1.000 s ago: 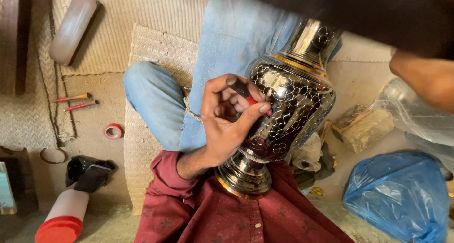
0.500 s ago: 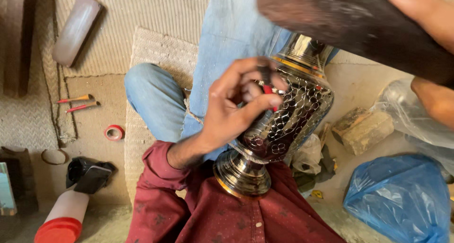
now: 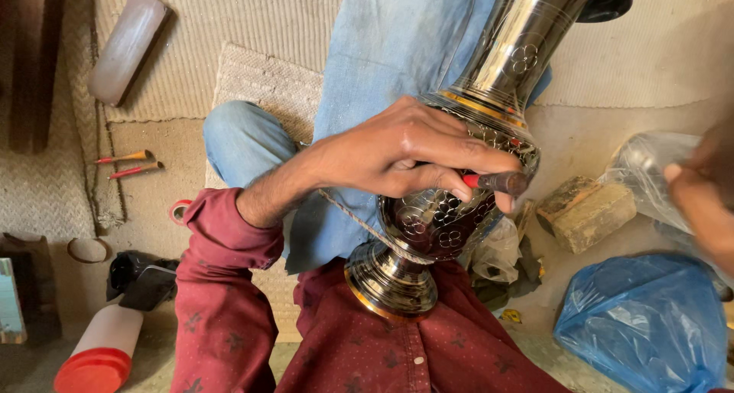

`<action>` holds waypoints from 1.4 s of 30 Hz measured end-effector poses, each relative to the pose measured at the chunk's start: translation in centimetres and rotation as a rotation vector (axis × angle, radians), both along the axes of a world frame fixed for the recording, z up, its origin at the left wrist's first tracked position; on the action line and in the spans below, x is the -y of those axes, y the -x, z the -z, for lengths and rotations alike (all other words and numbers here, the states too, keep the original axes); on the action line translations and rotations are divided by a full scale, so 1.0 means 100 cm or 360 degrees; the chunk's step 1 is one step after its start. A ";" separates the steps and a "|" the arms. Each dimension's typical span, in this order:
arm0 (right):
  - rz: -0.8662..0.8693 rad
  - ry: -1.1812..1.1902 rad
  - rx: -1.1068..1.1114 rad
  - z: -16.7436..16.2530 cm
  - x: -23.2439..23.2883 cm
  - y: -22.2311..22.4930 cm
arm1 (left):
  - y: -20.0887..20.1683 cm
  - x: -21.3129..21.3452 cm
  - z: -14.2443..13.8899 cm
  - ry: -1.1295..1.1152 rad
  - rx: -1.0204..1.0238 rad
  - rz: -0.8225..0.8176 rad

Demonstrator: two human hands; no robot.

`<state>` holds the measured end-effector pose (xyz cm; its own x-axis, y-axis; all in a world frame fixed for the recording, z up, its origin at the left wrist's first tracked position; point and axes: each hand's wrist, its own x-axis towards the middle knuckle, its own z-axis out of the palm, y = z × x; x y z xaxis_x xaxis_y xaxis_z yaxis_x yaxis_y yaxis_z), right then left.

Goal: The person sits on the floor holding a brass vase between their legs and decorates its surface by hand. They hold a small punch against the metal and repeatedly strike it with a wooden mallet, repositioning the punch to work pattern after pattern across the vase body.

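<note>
A dark engraved metal vase (image 3: 447, 225) with gold bands lies tilted in my lap, its base against my red shirt and its shiny neck (image 3: 527, 49) pointing up and away. My left hand (image 3: 405, 152) reaches across the vase body and pinches a small engraving tool (image 3: 497, 182) with a red band, its tip against the metal. A thin cord (image 3: 359, 221) runs under my wrist towards the vase base. My right hand (image 3: 703, 206) is blurred at the right edge; what it holds is cut off.
A wooden block (image 3: 585, 213), a clear plastic bag (image 3: 650, 167) and a blue plastic bag (image 3: 642, 328) lie on the right. On the left are two red-handled tools (image 3: 126, 164), a tape roll (image 3: 180, 209), a red-capped white bottle (image 3: 99, 355) and a long block (image 3: 126, 45) on the woven mat.
My left hand slid across the vase body with the tool and now lies flatter. The dark mallet and my right hand dropped from the top to the right edge.
</note>
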<state>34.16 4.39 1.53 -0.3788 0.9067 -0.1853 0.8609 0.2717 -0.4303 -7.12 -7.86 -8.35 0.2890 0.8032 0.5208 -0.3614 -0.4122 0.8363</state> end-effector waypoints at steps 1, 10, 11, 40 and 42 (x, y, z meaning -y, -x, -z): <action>-0.0025 -0.0003 -0.0005 0.001 0.002 0.005 | 0.000 0.002 0.001 0.0028 -0.0129 -0.0013; -0.0449 0.0016 0.0174 -0.015 -0.023 0.073 | -0.028 0.039 -0.006 0.0473 0.0065 -0.0603; -0.0505 0.0048 0.0234 -0.019 -0.032 0.078 | -0.030 0.042 -0.007 0.0502 0.0088 -0.0660; -0.1896 0.0139 0.0544 -0.078 -0.068 0.255 | -0.067 0.065 -0.014 0.1109 0.0755 -0.1093; -0.1840 0.0083 0.0641 -0.075 -0.066 0.252 | -0.067 0.062 -0.013 0.1127 0.0834 -0.1096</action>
